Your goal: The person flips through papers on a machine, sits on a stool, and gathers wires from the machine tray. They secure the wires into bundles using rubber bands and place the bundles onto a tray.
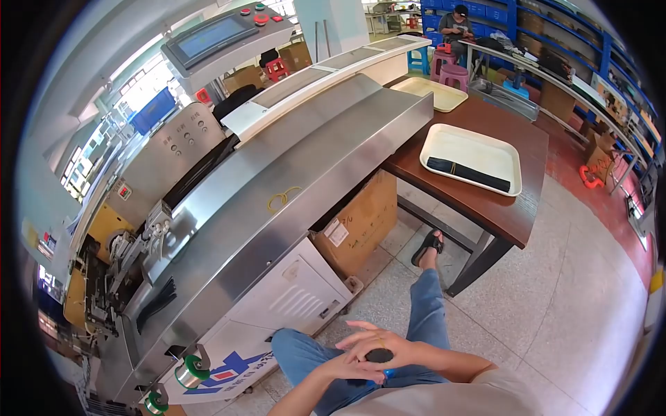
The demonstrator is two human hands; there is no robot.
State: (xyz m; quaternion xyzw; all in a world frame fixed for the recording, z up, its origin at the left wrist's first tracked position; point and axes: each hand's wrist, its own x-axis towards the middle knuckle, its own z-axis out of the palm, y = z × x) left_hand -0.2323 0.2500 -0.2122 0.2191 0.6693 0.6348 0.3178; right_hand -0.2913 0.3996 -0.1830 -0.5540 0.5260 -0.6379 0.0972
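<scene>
My right grip [390, 342] is closed around a dark round piece [379, 356], of which only the end is showing. My left grip [350, 369] lies against it from below; whether these fingers are clamped on it, I cannot tell. The piece is on my side of the steel trough [333, 145], apart from it. Yellow bands [281, 200] lie inside the trough, and black strips [156, 304] rest toward its left end. Beside the trough's right end, the brown table [513, 222] carries a cream tray [479, 154] with a black bundle [468, 175].

Right fingers [360, 338] wrap a dark, round-ended object [379, 356] beside left fingers [371, 376].
</scene>
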